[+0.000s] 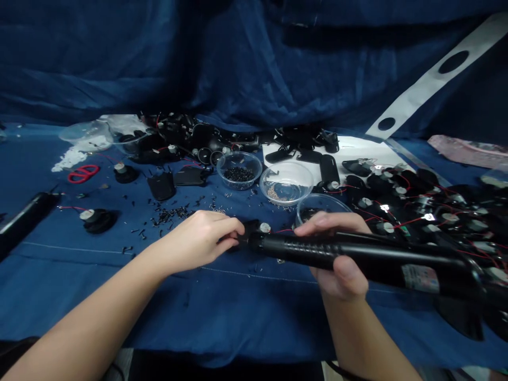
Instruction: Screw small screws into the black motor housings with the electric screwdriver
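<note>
Holding a black handheld power tool (381, 259) crosswise above the blue cloth (254, 307), the right hand (345, 278) wraps its barrel, thumb on the near side, fingers over the far side, while the left hand (200, 238) brings thumb and fingertip close at the tool's dark nose; too dark to tell whether those 2 pinch anything. Likely stiff, fairly weighty, slippery where glossy; best hold seems the ribbed section (313, 248), palm supporting the long rear.
</note>
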`<state>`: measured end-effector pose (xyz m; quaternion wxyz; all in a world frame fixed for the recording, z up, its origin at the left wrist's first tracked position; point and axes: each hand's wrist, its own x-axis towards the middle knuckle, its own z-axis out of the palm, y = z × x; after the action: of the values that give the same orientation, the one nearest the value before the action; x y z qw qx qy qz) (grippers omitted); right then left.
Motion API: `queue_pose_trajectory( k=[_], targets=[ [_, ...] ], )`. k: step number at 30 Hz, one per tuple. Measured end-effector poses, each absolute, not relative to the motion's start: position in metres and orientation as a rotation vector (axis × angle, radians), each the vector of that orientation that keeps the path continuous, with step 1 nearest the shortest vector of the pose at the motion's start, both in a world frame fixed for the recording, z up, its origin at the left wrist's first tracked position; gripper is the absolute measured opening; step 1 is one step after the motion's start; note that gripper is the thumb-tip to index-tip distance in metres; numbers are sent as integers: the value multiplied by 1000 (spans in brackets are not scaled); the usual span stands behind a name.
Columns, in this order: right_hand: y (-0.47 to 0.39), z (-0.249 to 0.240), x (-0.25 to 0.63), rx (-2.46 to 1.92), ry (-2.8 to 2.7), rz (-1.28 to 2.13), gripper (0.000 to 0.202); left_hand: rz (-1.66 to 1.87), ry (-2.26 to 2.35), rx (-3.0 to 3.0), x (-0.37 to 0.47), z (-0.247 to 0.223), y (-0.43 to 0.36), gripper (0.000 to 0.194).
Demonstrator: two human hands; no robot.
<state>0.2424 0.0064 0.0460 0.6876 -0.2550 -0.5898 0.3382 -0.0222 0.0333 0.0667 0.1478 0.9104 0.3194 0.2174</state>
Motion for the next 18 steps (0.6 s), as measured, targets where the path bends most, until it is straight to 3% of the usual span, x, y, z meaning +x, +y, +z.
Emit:
queue_pose_trajectory(
  k=[4, 10, 18],
  targets=[
    [23, 75, 230, -507, -1208, 806, 23, 624, 978, 2620, -5, 66, 39, 12],
    [53, 136, 214, -441, -1557, 1072, 24, 531, 1176, 2594, 27, 70, 57, 7],
    [79, 130, 205, -491, -1695, 1172, 27, 541, 1287, 2444, 33, 55, 67, 13]
  ],
)
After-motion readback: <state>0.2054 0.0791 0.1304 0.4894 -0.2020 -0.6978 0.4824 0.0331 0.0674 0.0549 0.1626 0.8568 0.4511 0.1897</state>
